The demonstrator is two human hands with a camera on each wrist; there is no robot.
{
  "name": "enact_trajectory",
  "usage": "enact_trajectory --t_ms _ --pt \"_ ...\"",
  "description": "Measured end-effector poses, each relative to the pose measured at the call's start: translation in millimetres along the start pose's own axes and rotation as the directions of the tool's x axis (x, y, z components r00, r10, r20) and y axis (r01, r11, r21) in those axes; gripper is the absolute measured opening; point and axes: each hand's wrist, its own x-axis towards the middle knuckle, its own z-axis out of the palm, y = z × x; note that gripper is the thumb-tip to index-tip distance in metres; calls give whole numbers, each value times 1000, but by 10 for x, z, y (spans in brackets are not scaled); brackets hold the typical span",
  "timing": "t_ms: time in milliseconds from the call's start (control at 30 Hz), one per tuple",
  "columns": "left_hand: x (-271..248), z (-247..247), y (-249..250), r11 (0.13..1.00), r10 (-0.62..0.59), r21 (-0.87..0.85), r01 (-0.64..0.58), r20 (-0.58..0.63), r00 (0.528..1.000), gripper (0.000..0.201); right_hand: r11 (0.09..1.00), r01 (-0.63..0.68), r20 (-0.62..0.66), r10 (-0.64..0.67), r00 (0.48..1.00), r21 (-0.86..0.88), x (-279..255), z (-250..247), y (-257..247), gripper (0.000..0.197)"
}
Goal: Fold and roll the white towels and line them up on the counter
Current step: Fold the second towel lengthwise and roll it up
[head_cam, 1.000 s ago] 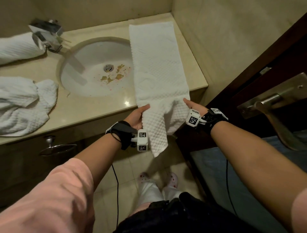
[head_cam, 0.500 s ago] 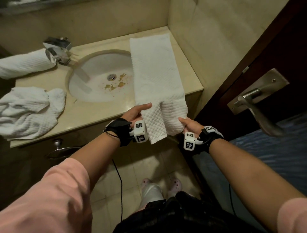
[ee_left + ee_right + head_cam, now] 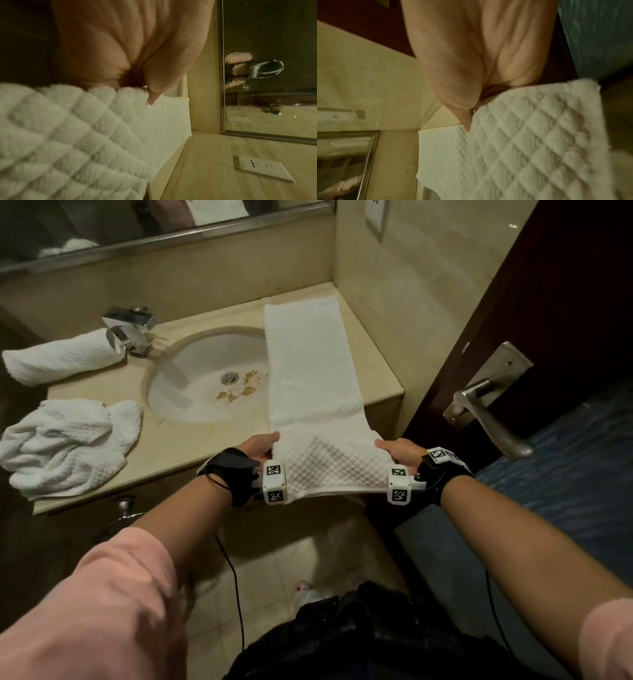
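Holding the near end of a folded white towel (image 3: 310, 392) at the front edge of the counter (image 3: 191, 446), both hands pinch its two side edges. The left hand (image 3: 262, 445) grips the left edge, thumb on top; the left wrist view shows the fingers closed on the fabric. The right hand (image 3: 399, 448) grips the right edge likewise, and the right wrist view shows its thumb pressed onto the quilted weave. Neither hand has its fingers spread.

The towel lies as a long, narrow strip on the right part of the counter, running from the back wall towards the person. Its left margin overlaps the rim of the sink (image 3: 205, 378), and its near end overhangs the counter edge, held taut between the hands.

The lengthwise folding appears done, and the step in hand is judged to be the start of the roll. The next move calls for both hands to turn the near end over onto the strip together, keeping the edges level so that the roll stays straight and tight.

A rolled towel (image 3: 58, 359) already lies at the back left, touching the tap (image 3: 132, 332). A crumpled towel (image 3: 68, 445) sits at the front left, not yet folded, so the task is roughly midway.
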Motion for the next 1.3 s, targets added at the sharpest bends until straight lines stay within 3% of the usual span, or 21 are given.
enact_trajectory --t_ms 100,200,267,367,500,600,700,867,1133,1233,1300 --pt "-7 -56 -46 1000 -6 30 6 0 1000 20 999 -37 83 40 996 -33 -51 -113 54 43" --pt "-67 -75 -162 997 -70 -24 71 54 996 30 1000 -17 189 17 982 1 -161 -108 52 21" --pt "-123 -63 -246 993 -101 -55 108 110 989 26 998 56 145 -50 988 -35 -173 -88 64 22" --pt "-122 -68 -364 988 -146 -40 149 76 986 30 997 70 106 -65 992 -43 -109 -94 156 33" --pt "-86 -78 -490 987 -164 7 164 1 987 29 1000 -18 148 22 989 -22 -131 -69 289 11" --pt "-97 -37 -579 989 -147 28 147 8 989 19 994 -109 120 107 987 14 -116 -82 421 26" --pt "-65 -27 -673 990 -117 83 117 -6 993 22 986 -165 103 162 981 21 -108 -85 536 32" --pt "-7 -24 -826 989 -64 131 62 9 998 15 991 -129 58 130 990 -14 -142 -90 648 13" --pt "22 -54 -1011 980 -189 68 186 37 981 31 991 -104 -14 105 994 85 -141 -99 928 5" --pt "57 -13 -1050 980 -198 29 197 22 980 27 988 -103 -14 105 994 114 -119 -92 995 4" --pt "45 18 -1054 978 -207 25 206 73 976 23 985 -119 -27 123 992 124 -64 -97 1026 3"
